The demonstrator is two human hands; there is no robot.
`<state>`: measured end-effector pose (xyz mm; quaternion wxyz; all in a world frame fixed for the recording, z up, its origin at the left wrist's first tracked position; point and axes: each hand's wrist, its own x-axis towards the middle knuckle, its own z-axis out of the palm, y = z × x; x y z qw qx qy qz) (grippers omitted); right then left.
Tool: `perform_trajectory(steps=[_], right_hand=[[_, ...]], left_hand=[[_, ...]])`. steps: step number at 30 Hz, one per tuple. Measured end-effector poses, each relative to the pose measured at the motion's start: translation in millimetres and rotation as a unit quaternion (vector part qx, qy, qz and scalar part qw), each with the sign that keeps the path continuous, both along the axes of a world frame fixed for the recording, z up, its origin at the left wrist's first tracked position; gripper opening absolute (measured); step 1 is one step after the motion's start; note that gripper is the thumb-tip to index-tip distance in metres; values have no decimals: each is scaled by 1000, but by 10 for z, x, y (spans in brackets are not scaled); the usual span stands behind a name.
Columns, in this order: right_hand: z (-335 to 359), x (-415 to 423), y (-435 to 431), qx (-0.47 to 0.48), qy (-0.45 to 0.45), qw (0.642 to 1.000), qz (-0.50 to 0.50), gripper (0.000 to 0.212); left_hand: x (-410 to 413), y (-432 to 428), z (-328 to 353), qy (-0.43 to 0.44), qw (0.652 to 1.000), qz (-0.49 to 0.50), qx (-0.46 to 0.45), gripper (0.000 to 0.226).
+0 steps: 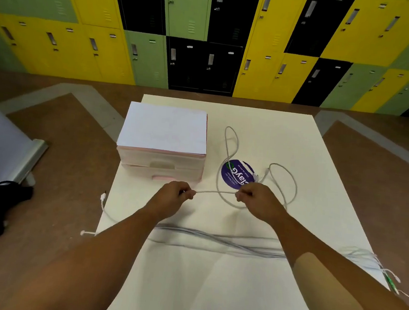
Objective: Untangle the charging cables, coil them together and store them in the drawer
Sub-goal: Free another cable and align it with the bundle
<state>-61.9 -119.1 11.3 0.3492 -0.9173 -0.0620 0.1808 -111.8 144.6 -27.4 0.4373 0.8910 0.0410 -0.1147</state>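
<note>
Over the cream sheet [211, 291], your left hand [174, 194] and right hand [254, 196] each pinch the thin white charging cable [216, 192], taut between them, near the pale pink drawer box [162, 148].

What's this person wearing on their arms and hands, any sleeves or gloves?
No sleeves or gloves show: both forearms are bare down to the left hand and right hand. A tan, rectangular patch lies on the right forearm. No watch or rings are visible.

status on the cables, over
Left hand and right hand each pinch the white cable, a short run stretched between them. Its loops cross the purple sticker. Other cables lie bundled nearer, drawer unit untouched.
</note>
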Motion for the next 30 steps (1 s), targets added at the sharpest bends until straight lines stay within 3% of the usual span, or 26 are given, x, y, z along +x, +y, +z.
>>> perform_trajectory(steps=[5, 8, 16, 18, 20, 22, 30], right_hand=[[-40, -11, 291, -90, 62, 987, 121, 19], [-46, -118, 600, -90, 75, 977, 180, 30], [-240, -409, 1189, -34, 85, 979, 181, 16], [-283, -483, 1283, -37, 80, 979, 182, 12], [-305, -541, 1387, -31, 71, 980, 184, 12], [-307, -589, 1491, -26, 75, 979, 189, 10], [-330, -694, 1719, -65, 123, 962, 237, 17]], left_hand=[[-93, 259, 1, -7, 1000, 6, 26, 23], [-144, 342, -24, 16, 998, -23, 65, 21], [-371, 580, -96, 42, 997, -58, 41, 25], [-457, 652, -90, 13, 993, -71, 98, 15], [-522, 711, -90, -37, 979, -80, 183, 22], [-574, 814, -107, -56, 973, -76, 211, 27], [-782, 1339, -117, -18, 986, -45, 161, 8]])
